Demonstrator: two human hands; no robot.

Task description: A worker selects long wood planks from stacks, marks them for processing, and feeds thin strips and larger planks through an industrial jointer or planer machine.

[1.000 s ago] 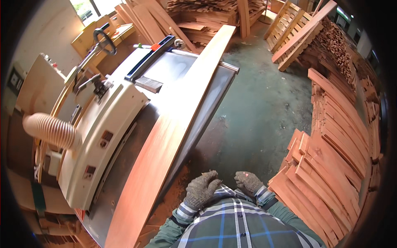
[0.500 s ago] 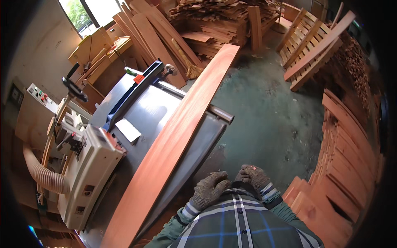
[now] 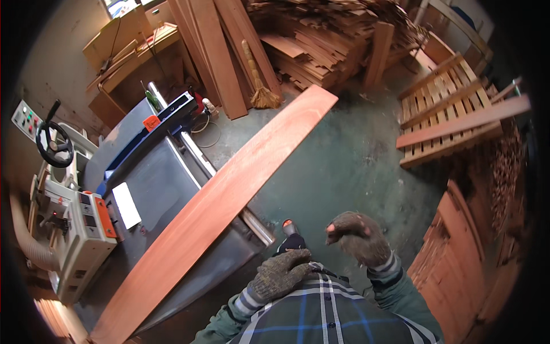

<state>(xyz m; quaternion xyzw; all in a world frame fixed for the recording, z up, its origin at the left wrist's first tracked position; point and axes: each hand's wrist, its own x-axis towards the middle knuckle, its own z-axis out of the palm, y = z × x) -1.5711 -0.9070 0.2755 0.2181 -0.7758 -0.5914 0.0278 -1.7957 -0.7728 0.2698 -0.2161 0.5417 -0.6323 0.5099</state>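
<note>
My left hand [image 3: 279,276], in a dark knitted work glove, lies against the front of my plaid shirt [image 3: 321,304], its fingers laid out and holding nothing visible. My right hand [image 3: 361,239], gloved too with bare fingertips showing, is lifted off the shirt over the floor. Its fingers are loosely bent and apart, with nothing seen between them. Left of both hands, a long reddish wooden board [image 3: 223,200] lies slantwise across the grey metal machine table [image 3: 163,192], its far end jutting past the table's roller [image 3: 258,227]. Neither hand touches the board.
A machine head [image 3: 86,246] with a black handwheel [image 3: 54,143] and hose stands at left. A broom [image 3: 260,92] leans by tall planks [image 3: 215,57]. Stacked wood [image 3: 321,49] fills the back. At right are a slatted pallet [image 3: 444,109] and piled boards [image 3: 447,252].
My right hand has come away from the shirt front, moving right and slightly up. My left hand stays at the shirt. The view has turned, and a foot now shows beside the table.
</note>
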